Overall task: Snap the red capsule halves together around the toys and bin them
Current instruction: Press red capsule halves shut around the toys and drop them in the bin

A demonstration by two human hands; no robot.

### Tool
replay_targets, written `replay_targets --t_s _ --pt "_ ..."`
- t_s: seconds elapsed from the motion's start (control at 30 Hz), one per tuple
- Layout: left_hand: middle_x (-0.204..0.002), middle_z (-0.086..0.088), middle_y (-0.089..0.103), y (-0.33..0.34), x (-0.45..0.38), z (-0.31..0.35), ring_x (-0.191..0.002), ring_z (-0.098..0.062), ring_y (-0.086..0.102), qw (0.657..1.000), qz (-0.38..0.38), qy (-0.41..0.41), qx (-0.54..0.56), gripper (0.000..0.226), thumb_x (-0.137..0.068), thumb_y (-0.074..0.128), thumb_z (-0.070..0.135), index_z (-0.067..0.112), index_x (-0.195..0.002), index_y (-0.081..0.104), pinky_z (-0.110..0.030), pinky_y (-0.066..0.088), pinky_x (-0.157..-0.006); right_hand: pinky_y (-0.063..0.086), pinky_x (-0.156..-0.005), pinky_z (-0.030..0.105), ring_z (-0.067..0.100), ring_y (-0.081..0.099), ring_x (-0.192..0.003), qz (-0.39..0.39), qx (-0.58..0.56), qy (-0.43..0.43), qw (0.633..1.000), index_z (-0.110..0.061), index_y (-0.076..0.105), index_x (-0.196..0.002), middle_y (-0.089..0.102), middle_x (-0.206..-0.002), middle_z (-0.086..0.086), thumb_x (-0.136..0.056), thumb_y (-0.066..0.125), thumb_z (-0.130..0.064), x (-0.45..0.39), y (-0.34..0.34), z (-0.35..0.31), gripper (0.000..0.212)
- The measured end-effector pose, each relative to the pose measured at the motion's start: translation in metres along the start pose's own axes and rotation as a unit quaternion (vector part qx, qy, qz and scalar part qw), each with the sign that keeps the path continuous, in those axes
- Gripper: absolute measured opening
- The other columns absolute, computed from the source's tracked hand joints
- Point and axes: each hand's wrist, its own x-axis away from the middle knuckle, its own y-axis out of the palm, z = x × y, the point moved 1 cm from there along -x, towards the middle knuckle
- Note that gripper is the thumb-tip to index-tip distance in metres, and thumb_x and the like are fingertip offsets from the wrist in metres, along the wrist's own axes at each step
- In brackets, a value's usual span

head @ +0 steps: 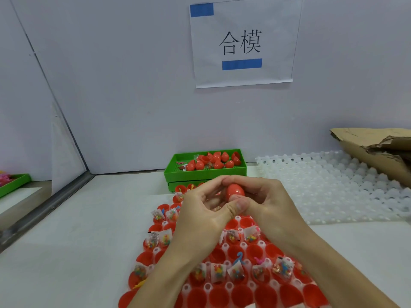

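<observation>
A red capsule (235,191) is held above the table between both hands. My left hand (200,210) pinches its left side with thumb and fingers curled, and my right hand (264,198) wraps its right side. Whether the halves are fully joined I cannot tell. Under my hands lies a white holder tray (229,285) of open red capsule halves (242,296), many holding small toy packets (219,271). Behind it stands a green bin (204,173) with several closed red capsules (219,164).
A white empty holder tray (333,187) lies at the right, with torn cardboard (375,150) at its far corner. A second green tray (13,184) sits beyond a metal divider at the left. A paper sign hangs on the back wall.
</observation>
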Motion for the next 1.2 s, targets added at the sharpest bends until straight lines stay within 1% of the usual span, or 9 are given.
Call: replay_targets --t_s 0.07,0.13,0.27,0.5,0.67,0.77,0.87,0.97,1.2 --pt "-0.111 0.006 0.074 -0.003 -0.001 0.002 -0.105 -0.013 0.07 1.0 0.005 0.007 0.001 0.058 -0.069 0.083 0.031 0.02 -0.123 0.064 -0.025 0.056 -0.088 0.058 -0.088 0.036 0.026 0.071 -0.105 -0.019 -0.071 0.028 0.997 -0.011 0.072 -0.115 0.075 -0.11 0.009 -0.088 0.065 0.003 -0.001 -0.003 0.0 0.031" --pt "-0.113 0.003 0.073 -0.006 -0.002 0.004 -0.106 -0.014 0.07 1.0 0.009 0.017 0.013 0.071 -0.066 0.085 0.029 0.021 -0.131 0.057 -0.025 0.056 -0.088 0.056 -0.094 0.041 0.034 0.066 -0.114 -0.046 -0.213 0.081 0.973 -0.001 0.066 -0.123 0.068 -0.121 0.021 -0.087 0.062 -0.008 -0.002 -0.005 -0.002 0.037" --pt "-0.112 0.0 0.073 -0.006 0.0 0.008 -0.106 -0.018 0.07 0.998 0.024 0.049 0.021 0.057 -0.072 0.081 0.024 0.019 -0.124 0.059 -0.022 0.056 -0.081 0.055 -0.095 0.035 0.036 0.063 -0.115 -0.107 -0.378 0.121 0.912 0.007 0.056 -0.132 0.06 -0.127 0.031 -0.087 0.06 -0.016 -0.001 -0.008 -0.008 0.051" --pt "-0.123 0.01 0.068 -0.005 0.0 0.007 -0.119 -0.008 0.062 0.996 0.018 0.077 -0.047 0.038 -0.08 0.075 0.021 0.03 -0.116 0.071 -0.017 0.053 -0.089 0.055 -0.09 0.029 0.026 0.068 -0.106 -0.117 -0.363 0.119 0.917 0.005 0.065 -0.121 0.068 -0.114 0.022 -0.09 0.06 -0.014 -0.003 -0.006 -0.003 0.036" --pt "-0.119 0.017 0.068 -0.006 0.0 0.005 -0.119 -0.007 0.061 0.983 0.039 0.103 -0.147 0.041 -0.082 0.076 0.004 0.037 -0.107 0.074 -0.028 0.056 -0.091 0.052 -0.099 0.035 0.034 0.061 -0.115 -0.135 -0.359 0.134 0.914 0.01 0.062 -0.122 0.064 -0.117 0.026 -0.094 0.056 -0.016 -0.001 -0.006 0.0 0.039" --pt "-0.116 0.019 0.067 -0.004 0.0 0.008 -0.114 -0.008 0.063 0.974 0.06 0.125 -0.182 0.036 -0.075 0.083 0.016 0.038 -0.102 0.072 -0.031 0.056 -0.09 0.049 -0.104 0.04 0.038 0.057 -0.118 -0.154 -0.399 0.157 0.89 0.012 0.059 -0.124 0.059 -0.123 0.03 -0.098 0.051 -0.02 -0.001 -0.003 0.0 0.043" --pt "-0.109 0.02 0.069 -0.001 0.002 0.013 -0.106 -0.006 0.066 0.979 0.058 0.122 -0.155 0.033 -0.07 0.082 0.031 0.035 -0.101 0.07 -0.019 0.054 -0.086 0.05 -0.101 0.039 0.034 0.063 -0.109 -0.176 -0.446 0.167 0.862 0.011 0.062 -0.118 0.06 -0.117 0.028 -0.101 0.046 -0.028 0.001 0.002 0.001 0.045" --pt "-0.106 0.019 0.071 0.001 0.003 0.015 -0.106 -0.005 0.066 0.98 0.045 0.125 -0.145 0.034 -0.071 0.081 0.029 0.031 -0.103 0.071 -0.012 0.05 -0.086 0.049 -0.102 0.038 0.033 0.063 -0.108 -0.187 -0.467 0.169 0.847 0.009 0.063 -0.116 0.063 -0.114 0.025 -0.102 0.043 -0.029 0.002 0.005 0.001 0.045" --pt "-0.102 0.019 0.07 -0.001 0.003 0.015 -0.102 -0.01 0.065 0.979 0.042 0.119 -0.159 0.031 -0.071 0.081 0.031 0.03 -0.101 0.071 -0.018 0.053 -0.085 0.049 -0.102 0.042 0.038 0.061 -0.109 -0.197 -0.468 0.177 0.844 0.011 0.059 -0.12 0.058 -0.117 0.028 -0.1 0.053 -0.027 0.001 0.003 0.001 0.043"
